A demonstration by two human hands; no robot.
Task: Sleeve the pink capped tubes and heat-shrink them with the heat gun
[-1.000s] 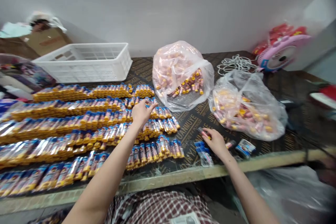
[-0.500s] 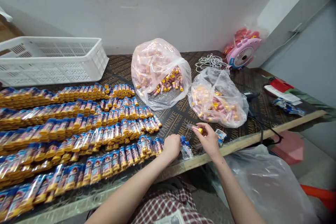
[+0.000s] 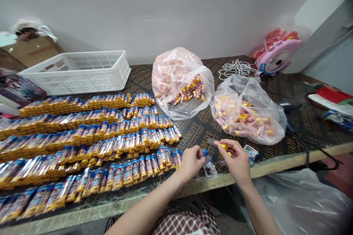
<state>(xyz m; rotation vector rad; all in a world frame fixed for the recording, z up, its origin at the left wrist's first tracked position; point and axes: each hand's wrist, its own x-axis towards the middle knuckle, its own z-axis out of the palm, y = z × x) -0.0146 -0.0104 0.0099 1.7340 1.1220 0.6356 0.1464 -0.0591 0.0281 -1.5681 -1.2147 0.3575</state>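
blue and yellow packets (image 3: 117, 176), pink and yellow on the held tube (image 3: 217, 143), gold lettering across a black desk (image 3: 193, 128), maroon-and-white checks on the cloth (image 3: 182, 223)!

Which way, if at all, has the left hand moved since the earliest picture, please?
Yes: the left hand has moved right and toward the near table edge, judged against the larger bag.

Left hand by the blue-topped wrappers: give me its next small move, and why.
Probably ease one blue-topped wrapper toward the yellow-ended tube: the left hand is right at the wrappers, closed to a pinch, though its hold is unclear, and the right hand grips the tube close by.
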